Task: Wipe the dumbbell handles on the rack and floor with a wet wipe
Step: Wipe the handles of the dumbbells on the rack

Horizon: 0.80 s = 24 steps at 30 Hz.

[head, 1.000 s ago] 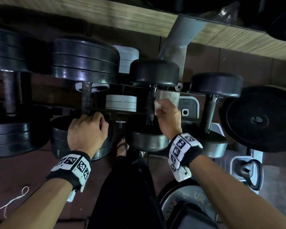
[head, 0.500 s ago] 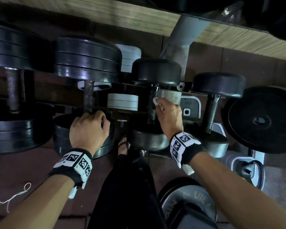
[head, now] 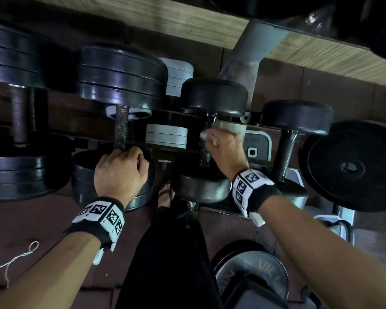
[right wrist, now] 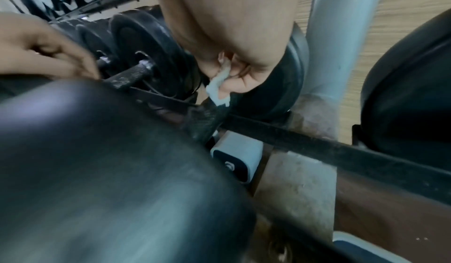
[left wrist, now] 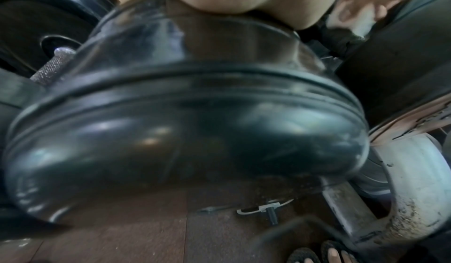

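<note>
Dark knurled steel dumbbell handle [head: 205, 150] on the black rack rail [right wrist: 341, 151]: my right hand [head: 224, 150] grips it through a crumpled white wet wipe [right wrist: 218, 87]; my left hand [head: 120, 172] clasps the neighbouring knurled handle [head: 121, 128]. Several handles likely remain.

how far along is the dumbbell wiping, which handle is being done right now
In hand: the right hand holds the wet wipe around the handle of the middle dumbbell on the rack. The left hand rests on the near head of the plate dumbbell, beside its knurled handle. Left or unclear: the frames cannot show which handles are already clean; the right-hand dumbbell's handle is untouched at present.
</note>
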### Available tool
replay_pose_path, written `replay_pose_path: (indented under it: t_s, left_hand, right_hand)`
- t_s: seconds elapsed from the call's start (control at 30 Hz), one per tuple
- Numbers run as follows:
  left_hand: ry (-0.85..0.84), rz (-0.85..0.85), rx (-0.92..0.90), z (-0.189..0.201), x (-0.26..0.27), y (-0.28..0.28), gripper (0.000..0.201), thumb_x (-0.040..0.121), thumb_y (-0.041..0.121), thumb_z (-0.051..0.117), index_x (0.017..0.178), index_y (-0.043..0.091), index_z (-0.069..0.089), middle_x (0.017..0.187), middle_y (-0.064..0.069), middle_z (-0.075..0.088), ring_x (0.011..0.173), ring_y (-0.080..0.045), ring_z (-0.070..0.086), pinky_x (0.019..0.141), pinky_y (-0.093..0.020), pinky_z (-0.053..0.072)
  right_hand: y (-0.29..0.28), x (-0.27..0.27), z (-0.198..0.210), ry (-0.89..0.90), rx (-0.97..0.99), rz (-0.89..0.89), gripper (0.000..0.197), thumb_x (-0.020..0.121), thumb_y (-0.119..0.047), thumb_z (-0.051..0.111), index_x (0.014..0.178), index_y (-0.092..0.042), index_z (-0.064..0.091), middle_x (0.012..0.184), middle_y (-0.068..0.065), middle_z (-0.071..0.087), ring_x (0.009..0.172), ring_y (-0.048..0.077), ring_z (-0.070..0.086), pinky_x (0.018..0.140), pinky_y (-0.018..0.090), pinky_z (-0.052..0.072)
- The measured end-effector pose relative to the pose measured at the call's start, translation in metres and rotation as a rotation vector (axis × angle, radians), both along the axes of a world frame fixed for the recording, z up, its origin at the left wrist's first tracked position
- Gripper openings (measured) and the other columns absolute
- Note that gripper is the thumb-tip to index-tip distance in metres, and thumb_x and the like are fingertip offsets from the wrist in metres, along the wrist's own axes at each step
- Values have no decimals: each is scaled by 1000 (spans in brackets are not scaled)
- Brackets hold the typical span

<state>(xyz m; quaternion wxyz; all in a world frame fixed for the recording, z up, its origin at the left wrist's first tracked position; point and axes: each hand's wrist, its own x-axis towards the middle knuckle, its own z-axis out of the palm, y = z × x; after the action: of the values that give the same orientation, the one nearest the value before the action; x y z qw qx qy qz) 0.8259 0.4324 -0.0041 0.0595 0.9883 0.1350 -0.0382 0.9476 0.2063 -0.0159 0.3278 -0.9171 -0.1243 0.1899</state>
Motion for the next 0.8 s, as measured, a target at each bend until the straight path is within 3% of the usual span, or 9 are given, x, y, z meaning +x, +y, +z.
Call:
replay_pose_path:
  t_s: [0.17, 0.37, 0.6, 0.7, 0.8]
  left_hand:
    - [-9, 0, 2, 2, 1, -1, 19, 84, 23, 56, 71, 14, 65, 53, -6, 55, 51, -29, 54, 54, -34, 42]
    - [5, -3, 8, -1, 0, 0, 20, 85, 24, 54, 71, 14, 64, 53, -5, 56, 53, -29, 55, 54, -35, 42]
    - [-19, -5, 1, 2, 1, -2, 19, 84, 23, 55, 71, 13, 64, 52, -6, 54, 51, -29, 53, 52, -34, 43]
    - [-26, -1, -5, 1, 0, -1, 19, 84, 23, 55, 72, 13, 65, 53, -7, 55, 51, -30, 53, 53, -34, 43]
    - [-12, 14, -9, 0, -1, -2, 21, 86, 25, 53, 73, 13, 66, 53, -6, 55, 52, -29, 54, 54, -35, 43]
  right_hand:
    - [-3, -15, 5, 134, -9, 56, 22, 92, -8, 65, 110, -18, 74, 103, 5, 77, 92, 24, 74, 85, 43, 60]
    - [-2, 24, 8, -96, -18, -60, 18, 90, -5, 65, 104, -11, 74, 100, 9, 77, 90, 28, 73, 80, 39, 59]
    - [-32, -27, 11, 194, -40, 183, 21, 89, -2, 69, 106, -14, 75, 107, 2, 77, 91, 11, 71, 86, 35, 60]
    - [-23, -16, 10, 62, 24, 156, 19, 93, -7, 68, 109, -13, 74, 104, 2, 77, 85, 10, 72, 80, 31, 61]
    - [-5, 2, 6, -105, 92, 22, 15, 94, -7, 68, 107, -9, 74, 100, 7, 77, 87, 19, 73, 80, 27, 58]
